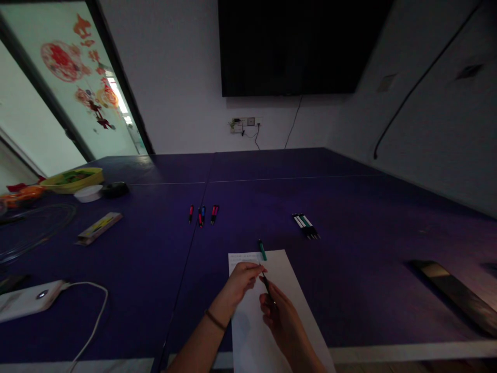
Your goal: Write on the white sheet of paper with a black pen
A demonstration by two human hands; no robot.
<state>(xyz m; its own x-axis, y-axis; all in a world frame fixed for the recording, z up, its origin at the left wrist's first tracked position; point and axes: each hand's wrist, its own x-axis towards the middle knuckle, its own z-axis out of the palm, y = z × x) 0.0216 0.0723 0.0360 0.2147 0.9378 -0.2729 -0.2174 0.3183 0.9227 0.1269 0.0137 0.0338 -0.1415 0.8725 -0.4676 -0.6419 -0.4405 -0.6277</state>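
In the head view, my right hand [280, 311] is closed round a dark, slim pen [266, 283] above a white sheet of paper [248, 331]. The fingertips of my left hand [244, 278] pinch at the pen's thin far end, though the exact grip is too small to make out. Small handwriting covers the upper left of the paper. Across the paper's top edge lies a short green pen-like piece [262, 250], just beyond my fingers. My left wrist wears a dark band.
Several red and blue pens [201, 216] lie ahead to the left. White and green pens [306, 226] form a row ahead to the right. A phone [454, 295] rests at far right. On the left are a narrow box [100, 228], a white power bank [33, 300] with cable, and a yellow basket [73, 181].
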